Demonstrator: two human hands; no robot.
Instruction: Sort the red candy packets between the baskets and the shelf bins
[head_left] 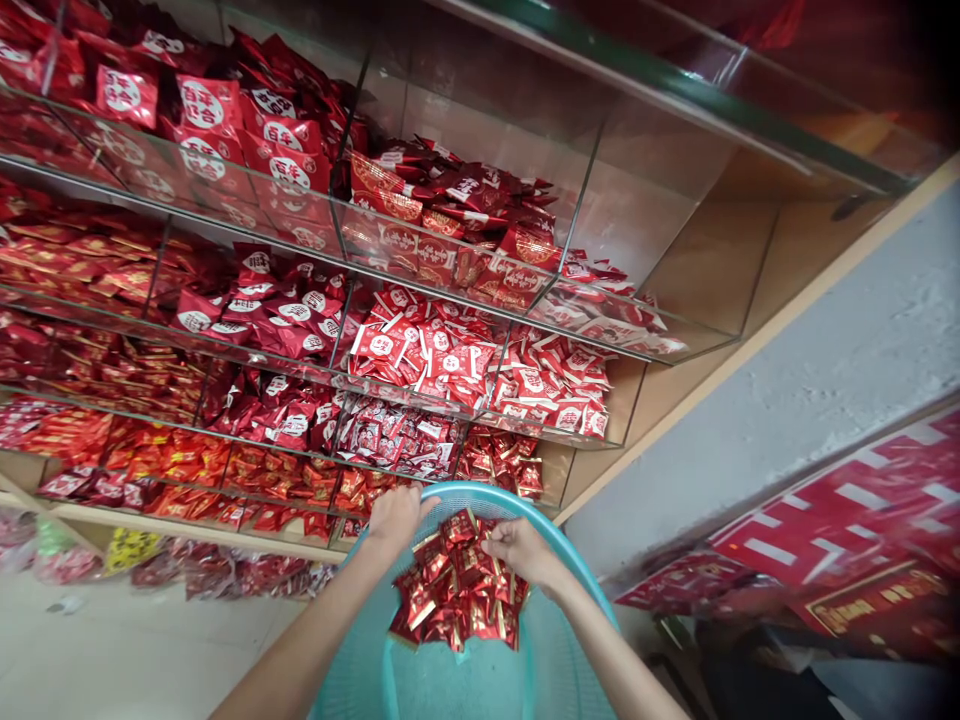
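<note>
A turquoise plastic basket (571, 590) leans up against the lowest shelves in front of me. My left hand (395, 520) is at its far left rim, the thumb lying along the edge and the other fingers curled over, mostly out of sight. Inside lies a heap of small red and gold wrapped candies (454, 590). My right hand (519, 550) is over the right side of this heap, its fingers bent and closed on a wrapped candy. Right behind the rim, similar red candies (501, 462) fill a shelf compartment.
Shelves with clear dividers hold red packets (289, 170) in several rows. A glass shelf edge (675, 95) juts out overhead. At right are a grey wall (810, 350) and red printed boxes (847, 500). Bagged goods (225, 570) lie on the floor under the shelves.
</note>
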